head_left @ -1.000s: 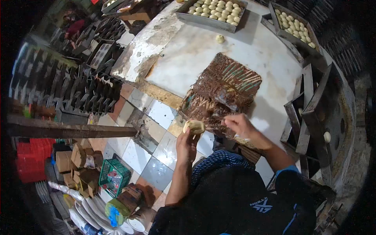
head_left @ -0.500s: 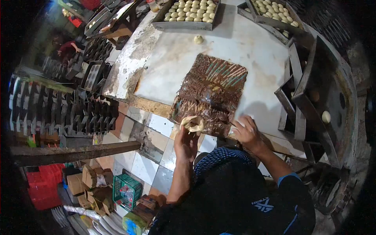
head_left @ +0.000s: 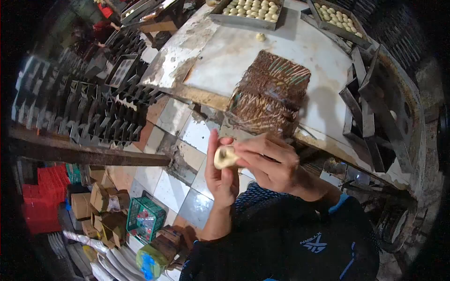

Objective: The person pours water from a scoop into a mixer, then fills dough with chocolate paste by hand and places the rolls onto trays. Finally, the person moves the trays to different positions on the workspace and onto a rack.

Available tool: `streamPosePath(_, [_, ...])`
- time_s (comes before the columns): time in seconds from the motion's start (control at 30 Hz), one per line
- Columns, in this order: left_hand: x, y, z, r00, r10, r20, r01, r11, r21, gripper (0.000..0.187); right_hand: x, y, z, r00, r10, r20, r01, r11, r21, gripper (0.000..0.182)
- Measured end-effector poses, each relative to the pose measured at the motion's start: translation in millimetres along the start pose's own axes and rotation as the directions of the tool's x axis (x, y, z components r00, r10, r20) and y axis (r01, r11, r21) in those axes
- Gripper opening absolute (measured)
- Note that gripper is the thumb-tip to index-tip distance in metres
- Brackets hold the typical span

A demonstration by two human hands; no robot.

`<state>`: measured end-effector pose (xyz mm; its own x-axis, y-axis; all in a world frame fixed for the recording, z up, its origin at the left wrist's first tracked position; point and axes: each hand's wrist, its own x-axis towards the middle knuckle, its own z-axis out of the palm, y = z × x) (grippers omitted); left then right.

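A pale piece of dough [head_left: 224,158] with a dark hollow in its middle rests in my left hand [head_left: 222,182], whose fingers curl round it. From the right, my right hand [head_left: 272,161] pinches the dough's edge with its fingertips. Both hands are in front of the table edge, over the tiled floor. Beyond them, a sheet thickly smeared with brown paste [head_left: 272,93] lies on the white tabletop [head_left: 225,51]. One dough ball [head_left: 260,37] sits on the tabletop behind the sheet.
Metal trays of dough balls [head_left: 246,20] [head_left: 344,29] stand at the back. Empty-looking metal trays [head_left: 375,103] lean at the right. Racked metal moulds [head_left: 84,107], a wooden beam [head_left: 93,152], cardboard boxes [head_left: 101,199] and a green crate [head_left: 145,218] are at the left. A person in red is at upper left.
My right hand has moved left from the paste sheet to the dough. The dough's opening looks narrower. The view has shifted, so the table appears further up and right.
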<state>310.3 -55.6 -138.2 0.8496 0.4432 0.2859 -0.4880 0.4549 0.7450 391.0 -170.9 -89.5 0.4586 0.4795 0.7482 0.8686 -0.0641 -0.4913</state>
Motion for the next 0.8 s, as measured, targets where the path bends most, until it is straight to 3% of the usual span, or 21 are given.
streamPosePath(0.03, [-6.8, 6.9, -17.5, 0.998, 0.024, 0.052, -0.029, 0.994, 0.102, 0.064, 1.3, -11.5, -1.4, 0.997, -0.022, 0.069, 0.014, 0.993, 0.117, 0.020])
streamPosePath(0.07, [-13.9, 12.1, -28.6, 0.988, 0.122, 0.094, -0.140, 0.966, 0.218, 0.054, -1.9, -19.8, 1.3, 0.991, 0.095, 0.095, -0.110, 0.980, 0.166, 0.020])
streamPosePath(0.1, [-19.3, 16.5, -35.2, 0.967, 0.210, 0.147, -0.247, 0.913, 0.325, 0.045, -1.9, -28.4, -0.1, 0.989, 0.105, 0.105, -0.121, 0.979, 0.163, 0.020])
streamPosePath(0.13, [-26.2, 18.4, -39.8, 0.970, 0.201, 0.137, -0.235, 0.918, 0.319, 0.045, 0.4, -36.8, -4.2, 0.883, 0.363, 0.297, -0.444, 0.851, 0.281, 0.024])
streamPosePath(0.17, [-33.7, 18.4, -42.7, 0.943, 0.280, 0.180, -0.331, 0.842, 0.425, 0.039, -0.3, -43.8, -6.3, 0.677, 0.541, 0.499, -0.724, 0.613, 0.317, 0.028])
streamPosePath(0.23, [-41.7, 16.4, -40.6, 0.873, 0.409, 0.266, -0.485, 0.678, 0.552, 0.025, -17.5, -50.9, 2.1, 0.679, 0.563, 0.471, -0.733, 0.556, 0.393, 0.026])
streamPosePath(0.3, [-51.0, 16.5, -37.6, 0.834, 0.460, 0.304, -0.534, 0.536, 0.654, 0.030, -22.7, -60.5, 3.8, 0.912, 0.338, 0.230, -0.392, 0.885, 0.252, 0.024])
streamPosePath(0.33, [-56.0, 20.9, -34.9, 0.836, 0.459, 0.302, -0.532, 0.540, 0.652, 0.030, -20.9, -67.4, 3.2, 0.937, 0.264, 0.228, -0.310, 0.930, 0.196, 0.026])
streamPosePath(0.4, [-64.0, 31.8, -24.2, 0.912, 0.307, 0.271, -0.355, 0.261, 0.898, 0.047, -20.6, -83.8, 3.3, 0.934, 0.264, 0.240, -0.296, 0.949, 0.107, 0.034])
streamPosePath(0.43, [-62.8, 33.1, -22.0, 0.913, 0.300, 0.277, -0.360, 0.270, 0.893, 0.047, -26.9, -84.1, 3.4, 0.946, 0.235, 0.222, -0.249, 0.968, 0.037, 0.038])
streamPosePath(0.5, [-54.9, 32.3, -17.4, 0.899, 0.264, 0.349, -0.434, 0.436, 0.789, 0.064, -41.7, -77.8, -1.0, 0.965, 0.209, 0.161, -0.214, 0.977, 0.015, 0.037])
streamPosePath(0.53, [-57.4, 21.7, -10.9, 0.954, 0.235, 0.184, -0.294, 0.633, 0.716, 0.062, -45.6, -74.8, -6.4, 0.979, 0.168, 0.112, -0.169, 0.986, 0.000, 0.037])
streamPosePath(0.57, [-57.2, 17.2, -6.5, 0.953, 0.224, 0.202, -0.300, 0.640, 0.707, 0.062, -46.8, -72.9, -16.1, 0.979, 0.179, 0.095, -0.178, 0.984, -0.015, 0.037])
streamPosePath(0.6, [-57.4, 13.6, -2.7, 0.979, 0.081, 0.187, -0.153, 0.898, 0.412, 0.059, -45.4, -71.5, -28.7, 0.978, 0.181, 0.098, -0.183, 0.983, 0.010, 0.034])
streamPosePath(0.63, [-57.6, 9.3, 2.3, 0.973, -0.072, 0.220, 0.058, 0.996, 0.066, 0.061, -44.4, -70.8, -40.9, 0.977, 0.186, 0.100, -0.191, 0.981, 0.038, 0.032])
streamPosePath(0.7, [-54.8, -2.1, 23.3, 0.968, -0.113, 0.223, 0.093, 0.991, 0.097, 0.057, -44.6, -73.9, -65.6, 0.955, 0.296, 0.000, -0.295, 0.951, 0.091, 0.025])
streamPosePath(0.77, [-48.5, -25.3, 40.6, 0.928, 0.070, 0.367, -0.111, 0.990, 0.091, 0.053, -48.7, -76.4, -93.8, 0.673, 0.719, 0.170, -0.723, 0.592, 0.357, 0.029])
streamPosePath(0.8, [-45.4, -28.5, 56.5, 0.919, 0.058, 0.391, -0.143, 0.971, 0.192, 0.053, -64.2, -68.6, -101.6, 0.685, 0.709, 0.167, -0.706, 0.590, 0.391, 0.032])
